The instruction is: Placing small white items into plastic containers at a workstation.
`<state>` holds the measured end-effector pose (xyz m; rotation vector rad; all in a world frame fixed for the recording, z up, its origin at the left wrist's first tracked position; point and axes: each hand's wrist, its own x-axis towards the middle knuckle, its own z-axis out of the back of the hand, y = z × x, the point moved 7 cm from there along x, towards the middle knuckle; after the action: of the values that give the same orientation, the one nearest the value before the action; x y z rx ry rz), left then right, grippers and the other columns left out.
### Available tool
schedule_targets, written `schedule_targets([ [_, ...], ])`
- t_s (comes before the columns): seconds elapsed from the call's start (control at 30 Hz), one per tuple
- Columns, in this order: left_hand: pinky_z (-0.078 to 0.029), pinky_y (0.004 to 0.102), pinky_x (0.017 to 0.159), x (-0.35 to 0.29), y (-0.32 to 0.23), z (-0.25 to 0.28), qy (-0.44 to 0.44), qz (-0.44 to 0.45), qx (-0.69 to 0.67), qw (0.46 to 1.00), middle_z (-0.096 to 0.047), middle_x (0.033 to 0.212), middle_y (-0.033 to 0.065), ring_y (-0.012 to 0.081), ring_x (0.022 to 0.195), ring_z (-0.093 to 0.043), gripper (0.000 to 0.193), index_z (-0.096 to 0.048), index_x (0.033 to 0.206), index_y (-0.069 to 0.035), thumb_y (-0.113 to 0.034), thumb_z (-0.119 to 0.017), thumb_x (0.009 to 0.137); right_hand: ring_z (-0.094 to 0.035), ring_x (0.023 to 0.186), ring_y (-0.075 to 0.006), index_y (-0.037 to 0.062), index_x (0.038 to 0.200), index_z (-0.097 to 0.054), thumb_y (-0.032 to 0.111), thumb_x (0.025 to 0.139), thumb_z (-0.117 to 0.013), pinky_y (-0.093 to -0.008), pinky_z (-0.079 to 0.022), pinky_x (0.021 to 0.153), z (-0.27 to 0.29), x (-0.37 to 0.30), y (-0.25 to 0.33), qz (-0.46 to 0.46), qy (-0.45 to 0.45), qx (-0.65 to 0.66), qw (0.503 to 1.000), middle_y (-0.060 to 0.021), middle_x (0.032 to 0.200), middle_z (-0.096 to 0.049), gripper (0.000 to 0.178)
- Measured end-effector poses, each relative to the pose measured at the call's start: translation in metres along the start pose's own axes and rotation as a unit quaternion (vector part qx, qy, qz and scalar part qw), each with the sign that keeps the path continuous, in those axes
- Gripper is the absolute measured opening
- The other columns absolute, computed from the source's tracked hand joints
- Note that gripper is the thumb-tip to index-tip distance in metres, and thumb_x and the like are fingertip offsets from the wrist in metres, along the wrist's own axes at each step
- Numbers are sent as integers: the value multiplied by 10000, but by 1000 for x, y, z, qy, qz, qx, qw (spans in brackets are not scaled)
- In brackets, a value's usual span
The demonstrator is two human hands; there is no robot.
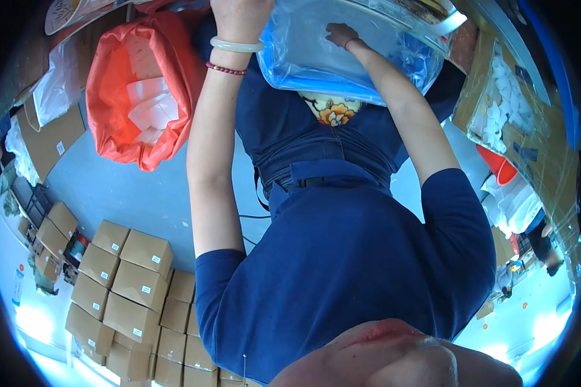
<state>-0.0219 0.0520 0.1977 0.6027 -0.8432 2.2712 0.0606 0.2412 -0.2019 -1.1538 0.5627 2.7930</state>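
Observation:
A blue tub [329, 86] with a clear plastic liner stands in front of my lap. Its inside looks pale and cloudy; I cannot make out what lies there. My right hand [342, 35] reaches over into the tub, fingers pointing left and a little apart, with nothing visible in them. At the top edge, my left hand [242, 18] is by the tub's left side. Its fingers are cut off by the frame, so what they touch is hidden. A pale bangle [236, 45] and a dark red bead bracelet [226, 69] circle the left wrist.
To the left stands a red woven sack [100, 106] with white pieces [153, 113] inside. Brown cartons [135, 277] are stacked behind on the left. At right, a taped cardboard box [529, 145] holds white bits [507, 97], with a red bucket [499, 166] near it.

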Motion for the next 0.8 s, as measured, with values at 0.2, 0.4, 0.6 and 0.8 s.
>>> schedule_targets([
  [0.2,-466,394,823,-3,4,-2,-98,-67,-51,992,-639,1039,79,277,978,-598,242,-680,1051,-85,-88,-703,810,-616,1068,-407,109,1310,-498,189,903,-568,-502,-518,875,-24,2,11,71,-70,-117,988,-227,1241,-559,421],
  [0.4,-483,368,813,5,-9,-12,-64,-88,38,993,-668,971,9,225,936,-621,198,-700,1001,-152,-162,-717,803,-662,985,-341,44,1223,-523,200,887,-570,-443,-548,779,18,-27,-9,-1,-104,9,995,-223,1041,-646,374],
  [0.6,-499,366,781,10,3,-2,-41,-73,97,992,-676,1004,28,236,922,-630,188,-720,1002,-134,-138,-704,815,-667,899,-188,-18,1210,-553,210,960,-575,-280,-547,692,91,-177,38,52,42,668,741,-126,1060,-646,339],
  [0.8,-480,389,809,-10,-5,0,-40,-72,56,995,-656,1001,36,257,932,-612,212,-689,1021,-137,-130,-691,808,-622,891,-150,-10,1314,-514,92,979,-545,-225,-514,717,112,-271,46,85,16,800,594,-137,1122,-625,351],
])
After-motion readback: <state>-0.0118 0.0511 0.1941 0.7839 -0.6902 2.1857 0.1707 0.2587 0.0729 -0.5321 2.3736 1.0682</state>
